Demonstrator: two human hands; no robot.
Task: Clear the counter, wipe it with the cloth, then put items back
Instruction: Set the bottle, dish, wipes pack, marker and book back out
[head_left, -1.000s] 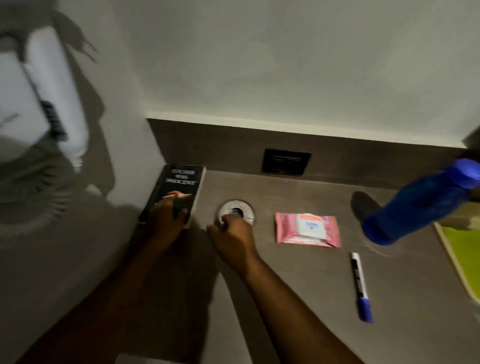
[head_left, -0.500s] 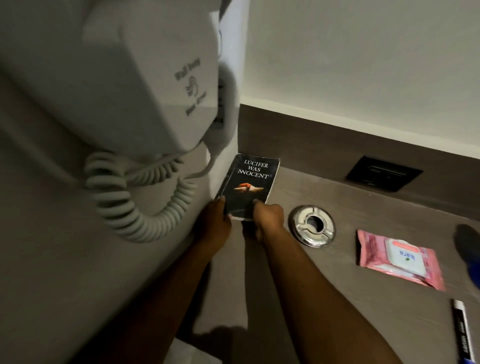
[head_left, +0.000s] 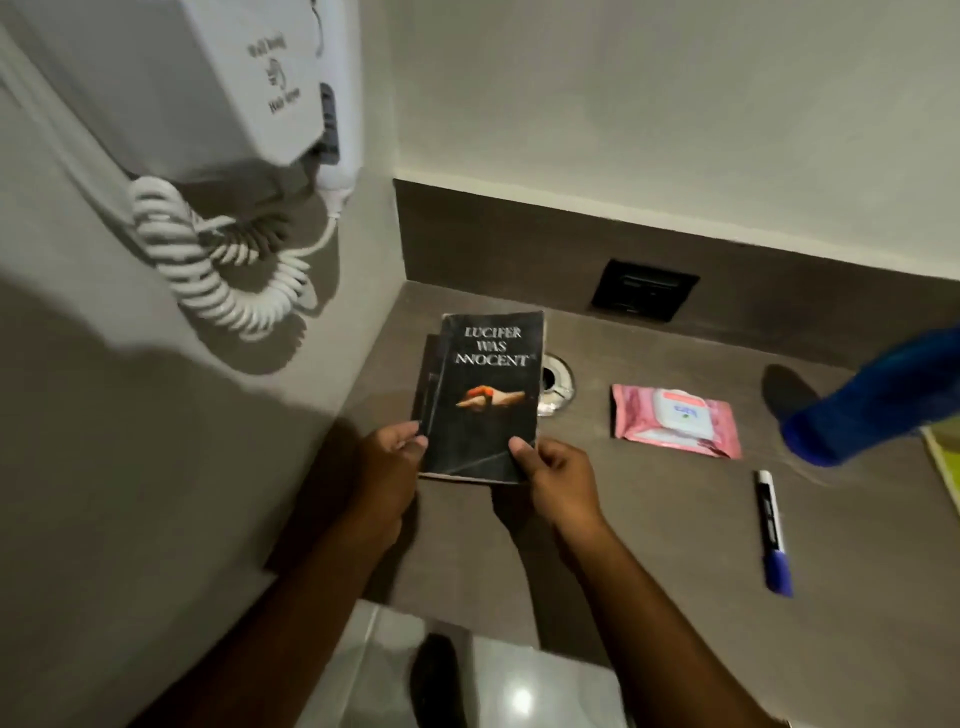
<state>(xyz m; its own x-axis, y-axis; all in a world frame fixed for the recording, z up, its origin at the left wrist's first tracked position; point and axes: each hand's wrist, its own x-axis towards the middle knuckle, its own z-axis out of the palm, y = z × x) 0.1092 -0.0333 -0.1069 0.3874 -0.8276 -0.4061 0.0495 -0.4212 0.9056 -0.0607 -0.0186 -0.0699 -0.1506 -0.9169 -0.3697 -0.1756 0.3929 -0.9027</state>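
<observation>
A black paperback book (head_left: 485, 395) is lifted off the brown counter (head_left: 649, 519), its cover facing me. My left hand (head_left: 387, 462) grips its lower left corner and my right hand (head_left: 556, 473) grips its lower right corner. Behind the book a round metal ashtray (head_left: 558, 384) rests on the counter, partly hidden. Further right lie a pink wet-wipes pack (head_left: 675, 421) and a blue-capped marker (head_left: 771, 530). A blue bottle (head_left: 878, 400) stands at the right edge. No cloth is visible.
A white wall-mounted hair dryer (head_left: 249, 78) with a coiled cord (head_left: 218, 265) hangs on the left wall, close to the counter's corner. A black socket plate (head_left: 644, 288) sits in the backsplash. A green-edged object (head_left: 945, 462) shows at far right. Tiled floor (head_left: 493, 686) lies below.
Both hands took hold of the book at the counter's back left corner and raised it toward me. The right hand left the ashtray.
</observation>
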